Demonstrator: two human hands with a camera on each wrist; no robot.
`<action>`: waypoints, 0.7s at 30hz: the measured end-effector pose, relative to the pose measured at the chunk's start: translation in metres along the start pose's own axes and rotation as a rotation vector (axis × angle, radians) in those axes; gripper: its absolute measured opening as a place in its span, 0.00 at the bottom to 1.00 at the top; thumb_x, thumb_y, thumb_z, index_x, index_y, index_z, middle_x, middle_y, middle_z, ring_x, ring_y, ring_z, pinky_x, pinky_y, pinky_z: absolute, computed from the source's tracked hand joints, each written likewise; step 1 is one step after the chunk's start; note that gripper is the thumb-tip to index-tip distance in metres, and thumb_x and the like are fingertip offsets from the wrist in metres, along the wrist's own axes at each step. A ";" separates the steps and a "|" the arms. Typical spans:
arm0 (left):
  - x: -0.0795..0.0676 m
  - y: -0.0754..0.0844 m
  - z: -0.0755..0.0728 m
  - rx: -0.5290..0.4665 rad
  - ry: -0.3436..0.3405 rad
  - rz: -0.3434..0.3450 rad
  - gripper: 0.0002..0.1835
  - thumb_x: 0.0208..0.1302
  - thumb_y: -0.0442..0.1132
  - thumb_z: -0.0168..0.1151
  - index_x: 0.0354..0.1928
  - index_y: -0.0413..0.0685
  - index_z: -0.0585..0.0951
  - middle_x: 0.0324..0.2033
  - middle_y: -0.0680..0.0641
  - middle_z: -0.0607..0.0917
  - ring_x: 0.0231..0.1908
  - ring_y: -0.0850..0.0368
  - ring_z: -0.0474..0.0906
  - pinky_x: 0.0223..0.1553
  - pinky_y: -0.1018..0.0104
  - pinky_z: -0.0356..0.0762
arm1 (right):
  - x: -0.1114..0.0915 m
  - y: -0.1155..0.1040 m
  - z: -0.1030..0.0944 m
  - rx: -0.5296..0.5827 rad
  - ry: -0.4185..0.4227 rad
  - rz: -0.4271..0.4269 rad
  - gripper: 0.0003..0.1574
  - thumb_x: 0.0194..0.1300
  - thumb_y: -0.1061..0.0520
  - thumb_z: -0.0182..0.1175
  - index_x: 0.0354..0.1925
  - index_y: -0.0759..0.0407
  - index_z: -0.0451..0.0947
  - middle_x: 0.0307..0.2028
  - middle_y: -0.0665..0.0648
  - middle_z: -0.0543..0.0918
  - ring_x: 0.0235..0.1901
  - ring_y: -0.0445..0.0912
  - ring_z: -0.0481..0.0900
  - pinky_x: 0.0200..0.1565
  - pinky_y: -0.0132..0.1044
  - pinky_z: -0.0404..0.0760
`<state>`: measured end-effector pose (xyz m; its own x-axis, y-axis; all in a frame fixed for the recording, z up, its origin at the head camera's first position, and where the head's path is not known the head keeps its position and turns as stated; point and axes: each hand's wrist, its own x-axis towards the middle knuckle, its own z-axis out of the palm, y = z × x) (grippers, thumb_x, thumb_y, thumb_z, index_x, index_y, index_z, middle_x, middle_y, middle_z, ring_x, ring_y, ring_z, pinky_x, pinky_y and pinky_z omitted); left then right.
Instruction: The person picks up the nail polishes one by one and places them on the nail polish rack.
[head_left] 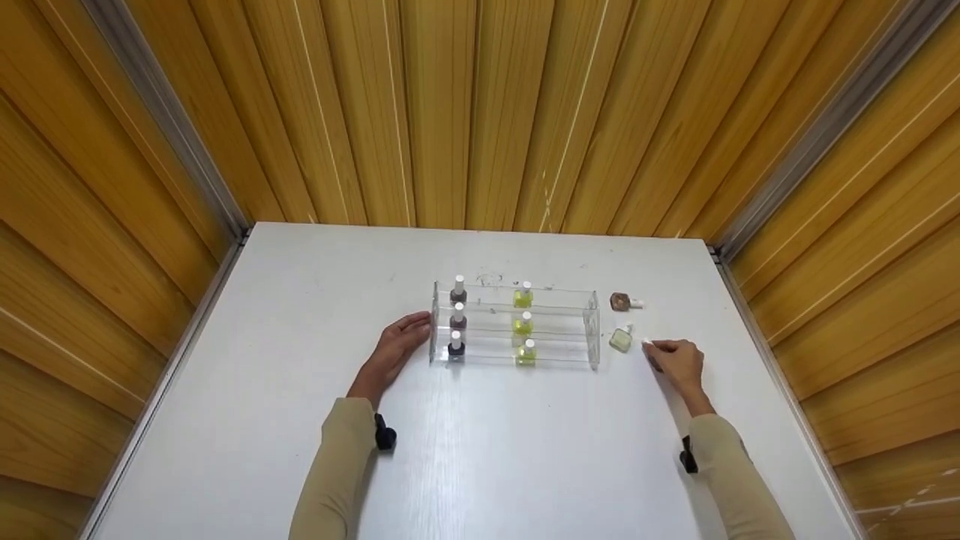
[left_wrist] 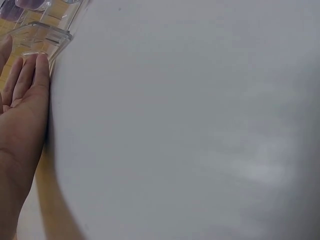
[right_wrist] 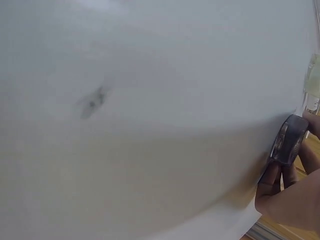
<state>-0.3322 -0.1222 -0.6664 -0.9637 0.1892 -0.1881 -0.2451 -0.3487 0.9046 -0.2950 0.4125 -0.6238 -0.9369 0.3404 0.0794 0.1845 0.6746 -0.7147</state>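
Right grip [head_left: 679, 364]: pinching a dark bottle [right_wrist: 290, 140], toward 4 o'clock from the clear rack [head_left: 592, 322].
Left grip [head_left: 397, 346]: holding fingers straight, touching the rack's 9 o'clock end, apparently bracing.
Dark bottle: seemingly being taken up; next move likely calling for firm pinching, lifting clear of the pale bottle [head_left: 620, 340].
Pale bottle: lying on the desk [head_left: 540, 450], 10 o'clock from the right grip.
Rack: carrying grey bottles [head_left: 458, 322] and yellow bottles [head_left: 523, 327].
Brown bottle [head_left: 619, 301]: lying at 12 o'clock from the pale bottle.
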 end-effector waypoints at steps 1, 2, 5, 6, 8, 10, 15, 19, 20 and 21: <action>0.000 0.000 0.000 0.006 -0.001 0.001 0.26 0.70 0.33 0.65 0.68 0.38 0.73 0.68 0.38 0.77 0.66 0.54 0.76 0.62 0.73 0.77 | 0.000 0.000 -0.001 0.017 -0.003 0.018 0.20 0.64 0.52 0.71 0.45 0.68 0.88 0.38 0.64 0.91 0.35 0.49 0.86 0.35 0.26 0.80; 0.000 0.000 0.000 0.004 -0.002 0.002 0.26 0.70 0.33 0.65 0.68 0.38 0.73 0.68 0.37 0.76 0.66 0.54 0.76 0.62 0.73 0.77 | 0.000 0.001 -0.002 0.044 -0.010 0.046 0.20 0.64 0.51 0.71 0.45 0.68 0.88 0.35 0.60 0.91 0.31 0.44 0.85 0.33 0.25 0.79; 0.000 0.001 0.001 -0.004 -0.004 0.009 0.26 0.70 0.32 0.64 0.68 0.37 0.73 0.68 0.37 0.77 0.64 0.55 0.77 0.62 0.73 0.77 | 0.001 0.002 -0.006 0.149 -0.048 0.144 0.25 0.66 0.49 0.70 0.49 0.70 0.86 0.28 0.47 0.89 0.26 0.34 0.80 0.29 0.23 0.80; 0.000 0.001 0.001 -0.002 -0.005 0.016 0.26 0.70 0.31 0.64 0.68 0.36 0.73 0.68 0.37 0.77 0.64 0.55 0.77 0.62 0.73 0.77 | 0.002 0.002 -0.007 0.184 -0.061 0.178 0.27 0.67 0.48 0.69 0.51 0.70 0.84 0.28 0.44 0.87 0.26 0.32 0.79 0.29 0.22 0.80; 0.000 0.001 0.001 -0.009 -0.001 0.017 0.25 0.70 0.31 0.64 0.68 0.36 0.73 0.67 0.37 0.78 0.63 0.56 0.78 0.62 0.73 0.77 | 0.002 0.003 -0.011 0.234 -0.076 0.237 0.31 0.67 0.45 0.68 0.55 0.70 0.82 0.28 0.38 0.84 0.28 0.30 0.78 0.31 0.22 0.79; -0.001 0.001 0.001 -0.002 0.005 0.017 0.25 0.70 0.31 0.64 0.67 0.36 0.74 0.66 0.38 0.79 0.63 0.55 0.78 0.62 0.72 0.77 | 0.001 0.004 -0.013 0.270 -0.085 0.274 0.34 0.68 0.43 0.67 0.59 0.69 0.79 0.29 0.37 0.82 0.30 0.29 0.77 0.34 0.22 0.78; -0.003 0.002 0.001 0.023 0.002 0.001 0.26 0.70 0.34 0.65 0.68 0.40 0.74 0.66 0.41 0.79 0.65 0.54 0.76 0.64 0.71 0.76 | -0.005 0.005 -0.020 0.363 -0.091 0.318 0.32 0.69 0.44 0.66 0.58 0.68 0.79 0.33 0.36 0.80 0.34 0.27 0.77 0.39 0.19 0.78; -0.003 0.003 0.001 0.013 -0.015 0.006 0.26 0.71 0.33 0.64 0.69 0.38 0.73 0.68 0.38 0.77 0.68 0.51 0.73 0.66 0.70 0.75 | -0.008 0.004 -0.024 0.451 -0.091 0.334 0.27 0.69 0.48 0.67 0.55 0.67 0.78 0.30 0.34 0.80 0.34 0.26 0.78 0.41 0.18 0.79; -0.003 0.003 0.000 0.016 -0.016 0.005 0.26 0.71 0.33 0.64 0.69 0.38 0.73 0.68 0.38 0.77 0.68 0.51 0.73 0.65 0.70 0.75 | -0.009 0.004 -0.025 0.474 -0.097 0.336 0.26 0.69 0.49 0.67 0.55 0.67 0.77 0.30 0.33 0.80 0.34 0.26 0.79 0.41 0.18 0.80; -0.003 0.004 0.000 0.011 -0.016 0.005 0.26 0.71 0.33 0.64 0.68 0.38 0.73 0.68 0.38 0.77 0.68 0.51 0.73 0.65 0.70 0.75 | -0.009 0.004 -0.026 0.492 -0.101 0.338 0.27 0.69 0.50 0.67 0.56 0.68 0.76 0.30 0.33 0.80 0.34 0.26 0.80 0.40 0.18 0.81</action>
<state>-0.3303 -0.1236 -0.6625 -0.9631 0.2024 -0.1776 -0.2392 -0.3399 0.9095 -0.2776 0.4293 -0.6094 -0.8783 0.4031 -0.2571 0.3406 0.1500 -0.9282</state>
